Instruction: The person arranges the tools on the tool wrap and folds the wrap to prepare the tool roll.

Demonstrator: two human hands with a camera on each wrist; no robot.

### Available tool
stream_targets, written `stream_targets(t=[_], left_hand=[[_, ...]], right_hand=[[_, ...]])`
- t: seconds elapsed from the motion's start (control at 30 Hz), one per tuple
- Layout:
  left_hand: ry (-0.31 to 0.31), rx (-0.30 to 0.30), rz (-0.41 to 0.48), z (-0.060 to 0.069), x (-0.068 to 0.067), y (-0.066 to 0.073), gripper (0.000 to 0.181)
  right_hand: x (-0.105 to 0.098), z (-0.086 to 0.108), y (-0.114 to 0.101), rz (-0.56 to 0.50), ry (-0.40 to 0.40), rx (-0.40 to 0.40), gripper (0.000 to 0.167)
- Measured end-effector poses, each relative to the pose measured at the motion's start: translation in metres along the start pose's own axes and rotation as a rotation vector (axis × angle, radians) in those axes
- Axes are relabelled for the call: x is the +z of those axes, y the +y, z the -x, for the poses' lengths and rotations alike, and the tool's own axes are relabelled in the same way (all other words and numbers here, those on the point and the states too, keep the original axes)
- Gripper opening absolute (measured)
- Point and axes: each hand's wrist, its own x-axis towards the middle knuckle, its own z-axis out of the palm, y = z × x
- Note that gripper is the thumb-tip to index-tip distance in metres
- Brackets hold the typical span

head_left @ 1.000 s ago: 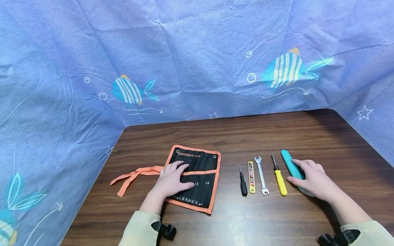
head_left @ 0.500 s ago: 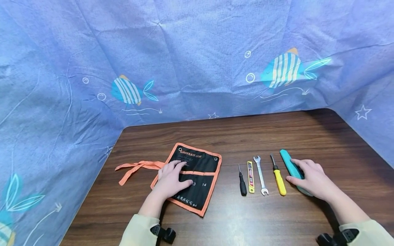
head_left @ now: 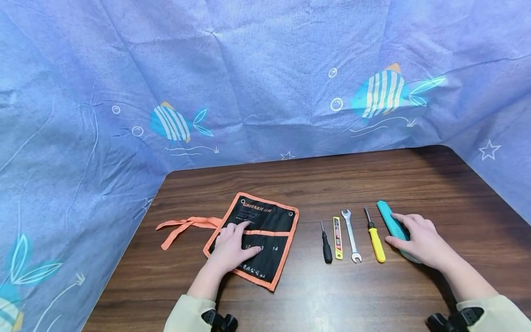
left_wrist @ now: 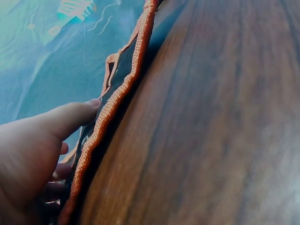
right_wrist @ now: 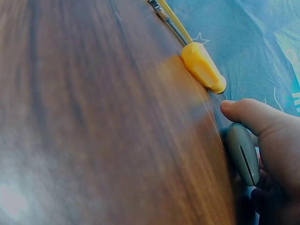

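Note:
My left hand (head_left: 226, 248) rests on a black tool pouch (head_left: 269, 216) with orange edging, its fingers spread loosely. In the left wrist view the thumb (left_wrist: 75, 117) lies along the pouch's face near the orange edge (left_wrist: 105, 117). To the right, my right hand (head_left: 421, 240) rests over a long teal tool (head_left: 390, 219), thumb on its left side and fingers on its right. That tool's rounded end (right_wrist: 243, 154), which has a slot, shows under the straight thumb in the right wrist view; its exact kind is unclear. Left of it lies a yellow-handled screwdriver (head_left: 377, 244).
A double open-end wrench (head_left: 351, 235), a narrow yellow labelled strip (head_left: 338, 237) and a small black screwdriver (head_left: 327, 249) lie side by side on the wooden table (head_left: 315, 184). Orange ties (head_left: 182, 226) trail left from the pouch. A blue fish-print cloth (head_left: 265, 83) hangs behind.
The pouch has turned slightly clockwise under my left hand, and its orange ties have shifted up and right. My right hand and the loose tools stay put.

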Motion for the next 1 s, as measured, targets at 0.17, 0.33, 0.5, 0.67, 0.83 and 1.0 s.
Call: stream_targets(t=[0.17, 0.33, 0.5, 0.67, 0.83, 1.0], left_hand=[[0.001, 0.015, 0.007, 0.0, -0.002, -0.003, 0.078], [0.003, 0.032, 0.004, -0.002, -0.006, -0.005, 0.071], [-0.026, 0.042, -0.008, -0.003, -0.008, -0.008, 0.063], [-0.034, 0.063, 0.004, -0.004, -0.01, -0.011, 0.058], [-0.037, 0.089, 0.04, -0.005, -0.013, -0.015, 0.057], [-0.054, 0.099, 0.092, -0.007, -0.015, -0.021, 0.061]], right_hand=[[0.0, 0.0, 0.0, 0.0, -0.011, 0.014, 0.082], [0.001, 0.0, 0.0, 0.001, -0.012, 0.019, 0.082], [0.001, 0.0, 0.0, 0.001, -0.017, 0.027, 0.082], [0.0, 0.001, -0.001, 0.0, -0.019, 0.032, 0.083], [-0.001, 0.001, -0.001, -0.006, -0.018, 0.028, 0.082], [-0.001, 0.0, -0.002, -0.01, -0.017, 0.023, 0.082]])
